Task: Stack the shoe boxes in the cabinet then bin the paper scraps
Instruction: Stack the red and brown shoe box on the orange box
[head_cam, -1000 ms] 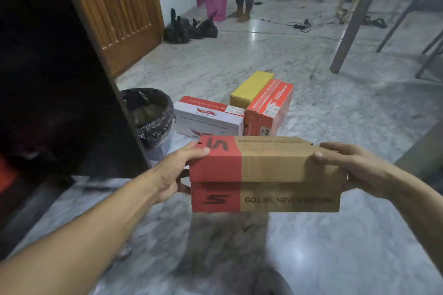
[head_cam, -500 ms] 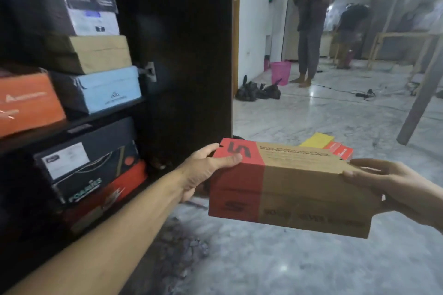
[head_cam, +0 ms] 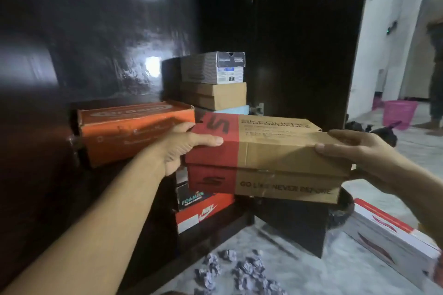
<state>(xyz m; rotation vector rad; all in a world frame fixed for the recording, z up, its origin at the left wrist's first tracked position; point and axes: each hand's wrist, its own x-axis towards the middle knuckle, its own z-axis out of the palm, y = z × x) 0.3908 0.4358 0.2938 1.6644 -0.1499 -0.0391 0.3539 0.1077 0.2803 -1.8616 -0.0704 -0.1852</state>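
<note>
Dark wood fills the upper left and centre of the frame: the cabinet [head_cam: 299,43], its panels glossy and its shelves holding boxes. Grey marble floor [head_cam: 347,268] runs along the bottom right. At centre, in the air before the cabinet, is the brown-and-red box [head_cam: 268,158], its lid on and its red end towards the shelves. The left hand [head_cam: 182,146] grips that red end, thumb over the lid edge; the right hand [head_cam: 357,153] grips the brown end, thumb on the lid. Left of centre an orange box [head_cam: 134,129] lies on a shelf, just beside the left hand. Above centre a grey box [head_cam: 213,68] sits on a tan box [head_cam: 215,94], with a pale blue box [head_cam: 232,110] under them. Below the held box show a dark box [head_cam: 191,195] and a red box [head_cam: 203,213]. At lower right a white-and-red box [head_cam: 393,237] lies on the floor. Crumpled paper scraps [head_cam: 239,270] lie at bottom centre. A pink basket [head_cam: 399,112] stands at right.
</note>
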